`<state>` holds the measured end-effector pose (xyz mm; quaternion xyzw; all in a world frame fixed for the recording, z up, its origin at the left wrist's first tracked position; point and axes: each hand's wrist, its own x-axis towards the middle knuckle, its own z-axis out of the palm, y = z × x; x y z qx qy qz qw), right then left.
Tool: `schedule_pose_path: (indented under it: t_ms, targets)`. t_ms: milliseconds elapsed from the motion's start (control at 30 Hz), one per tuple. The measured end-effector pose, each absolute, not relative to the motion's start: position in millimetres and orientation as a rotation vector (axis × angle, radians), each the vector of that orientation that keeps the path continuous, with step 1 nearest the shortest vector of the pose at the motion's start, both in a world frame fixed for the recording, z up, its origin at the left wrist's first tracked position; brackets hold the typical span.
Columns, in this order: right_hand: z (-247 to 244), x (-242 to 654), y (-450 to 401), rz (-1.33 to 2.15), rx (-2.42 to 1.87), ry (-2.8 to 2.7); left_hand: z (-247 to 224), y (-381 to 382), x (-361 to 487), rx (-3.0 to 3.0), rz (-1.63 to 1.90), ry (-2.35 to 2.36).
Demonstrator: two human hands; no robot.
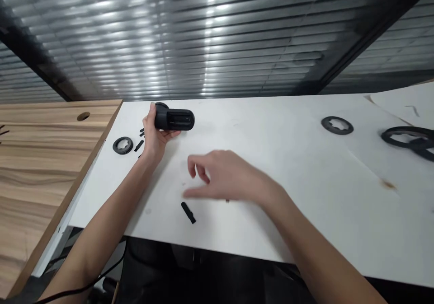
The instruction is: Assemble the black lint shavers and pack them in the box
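My left hand (154, 134) grips a black plastic housing (174, 119), a rounded, capsule-like part held up by its end just above the white tabletop (237, 231). My right hand (220, 177) hovers blurred over the table with its fingers apart and holds nothing. Just below those fingers lies a short black plastic bar (188, 212). To the left of my left hand are a black ring (122, 145) and several small black pieces (139, 145), partly hidden by my wrist.
Another notched black ring (337, 125) lies at the right, with a larger black ring-shaped part (407, 137) at the far right edge. A wooden table (44, 173) with a round hole adjoins on the left. Slatted metal panels rise behind the white table.
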<state>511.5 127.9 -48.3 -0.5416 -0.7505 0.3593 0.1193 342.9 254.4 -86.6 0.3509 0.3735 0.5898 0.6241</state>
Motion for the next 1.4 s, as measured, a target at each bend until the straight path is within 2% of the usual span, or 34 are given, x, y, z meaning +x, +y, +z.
schedule_pose_path:
  t_ms: [67, 200, 467, 633, 800, 1033, 1267, 1400]
  targets:
    - [-48.4, 496.5, 102.4, 0.919, -1.66, -2.36, -90.1, 256.0, 344.0, 0.794, 1.349, 0.876]
    - [-58.5, 476.9, 69.7, 0.877, -1.905, -2.303, -95.4, 256.9, 347.5, 0.802, 1.36, 0.868]
    - [-31.6, 452.6, 72.6, 0.648, -2.088, -2.669, -97.7, 250.6, 350.5, 0.791, 1.386, 0.812]
    - [-26.8, 433.6, 73.5, 0.514, -2.059, -2.852, -93.5, 247.6, 350.2, 0.731, 1.367, 0.817]
    - [-26.9, 437.4, 81.0, 0.56, -1.858, -2.864, -84.4, 236.6, 347.7, 0.668, 1.348, 0.839]
    - [-39.0, 447.6, 63.9, 0.594, -1.753, -2.605, -78.4, 179.4, 310.1, 0.78, 1.243, 0.905]
    - [-63.5, 452.1, 23.1, 0.856, -1.527, -1.875, -92.5, 135.9, 274.8, 0.667, 1.293, 0.924]
    - [-78.3, 445.2, 12.7, 0.875, -1.513, -1.635, -102.9, 133.5, 276.8, 0.62, 1.286, 0.851]
